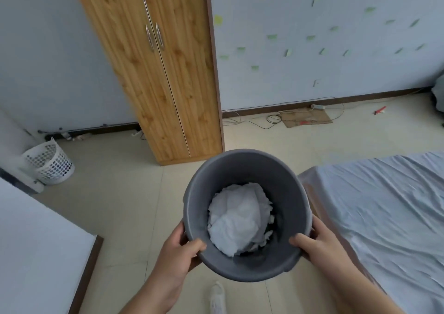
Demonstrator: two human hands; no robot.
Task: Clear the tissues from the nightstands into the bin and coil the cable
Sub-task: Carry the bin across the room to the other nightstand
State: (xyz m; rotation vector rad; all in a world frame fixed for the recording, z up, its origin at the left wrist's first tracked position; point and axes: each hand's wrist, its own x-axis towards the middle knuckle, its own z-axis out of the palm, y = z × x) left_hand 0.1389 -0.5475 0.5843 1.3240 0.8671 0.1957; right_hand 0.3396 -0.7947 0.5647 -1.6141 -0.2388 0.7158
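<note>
I hold a round grey bin (pixel 283 176) in the air in front of me, above the tiled floor. Crumpled white tissues (pixel 237 217) fill its bottom. My left hand (pixel 177 253) grips the near left rim, thumb inside the bin. At the near right rim my right hand (pixel 319 244) clasps it the same way. Thin cables (pixel 271 119) lie loose on the floor by the far wall. No nightstand is in view.
A wooden wardrobe (pixel 163 73) stands straight ahead. A white laundry basket (pixel 49 162) sits at the left wall. A bed with a blue-grey sheet (pixel 384 205) is at right; a white surface (pixel 36 241) is at near left. Cardboard (pixel 307 117) lies by the far wall.
</note>
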